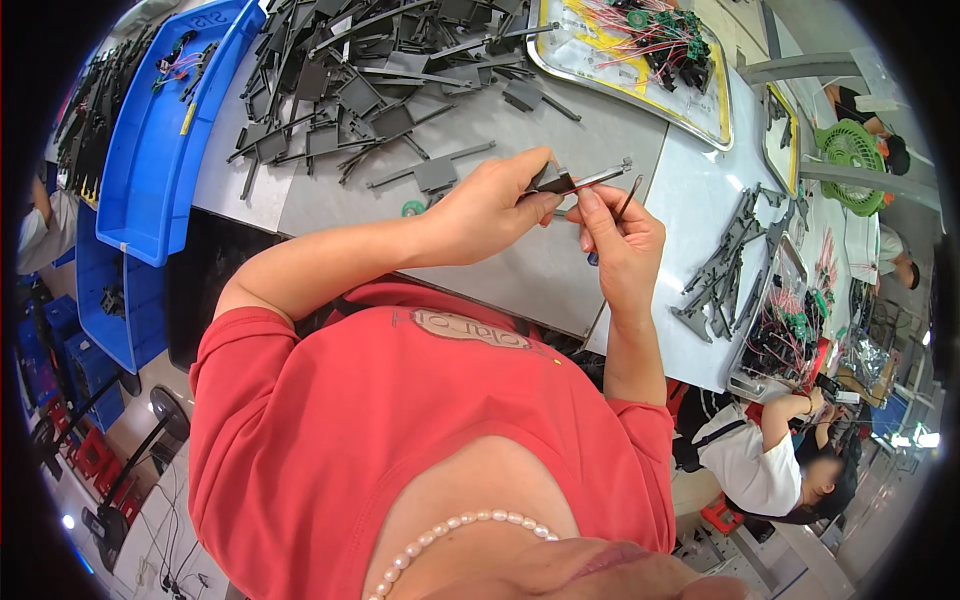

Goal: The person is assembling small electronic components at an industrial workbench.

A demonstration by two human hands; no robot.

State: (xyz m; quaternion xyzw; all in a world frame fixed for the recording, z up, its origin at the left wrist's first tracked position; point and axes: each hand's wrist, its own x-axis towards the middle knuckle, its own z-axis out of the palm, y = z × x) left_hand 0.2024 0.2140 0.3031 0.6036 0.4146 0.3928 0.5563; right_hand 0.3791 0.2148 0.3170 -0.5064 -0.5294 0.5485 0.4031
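Note:
My left hand (495, 205) is closed on a dark grey plastic bracket (553, 181) with a long narrow arm pointing right. A thin red wire runs along that arm. My right hand (628, 240) meets it from the right, thumb and forefinger pinched at the wire and the bracket's arm. Tucked in the same hand is a slim tool (628, 200) with a dark pointed shaft and a blue end showing below the fingers. On the table just left of my left hand lie another grey bracket (436, 175) and a small green round board (412, 208).
A heap of grey brackets (365, 95) covers the table's far left. Beyond my hands stands a metal-rimmed tray (590, 75) with wired green boards. Blue bins (150, 190) stand at left. Right are more brackets (725, 265), a green fan (850, 165) and a co-worker (755, 460).

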